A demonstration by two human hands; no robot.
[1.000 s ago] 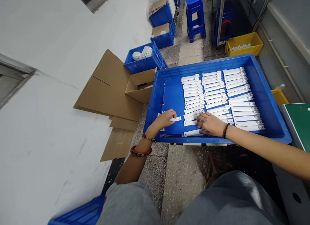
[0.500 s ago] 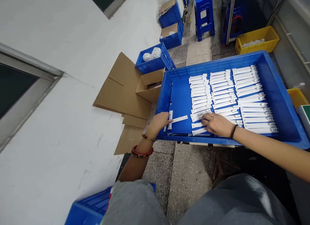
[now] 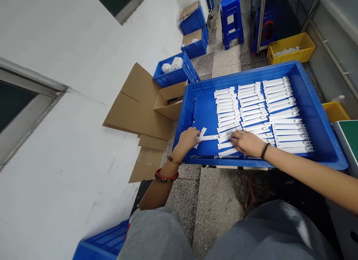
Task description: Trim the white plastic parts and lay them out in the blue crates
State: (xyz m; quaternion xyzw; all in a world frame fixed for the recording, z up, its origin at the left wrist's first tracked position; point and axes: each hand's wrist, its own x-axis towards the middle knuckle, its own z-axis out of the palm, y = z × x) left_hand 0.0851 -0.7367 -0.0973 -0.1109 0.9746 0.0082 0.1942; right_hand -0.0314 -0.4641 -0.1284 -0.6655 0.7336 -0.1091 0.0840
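A large blue plastic tray holds rows of flat white plastic strips, each with a raised tab at one end. At the tray's left side, my left hand is closed on white strips; one points right and another slants upward behind the fingers. My right hand rests over the near strips of the left and middle rows, fingers bent down onto them. Its fingertips are partly hidden, so whether it grips a strip is unclear.
Flat cardboard sheets lean on the white wall at left, beside an open carton. Blue crates line the wall behind. A blue stool and a yellow bin stand beyond the tray. A green-topped box is at right.
My left hand has shifted slightly right, and its strips have turned: one now slants and the other reaches the left row. My right hand stays over the same strips. The view has shifted a little.
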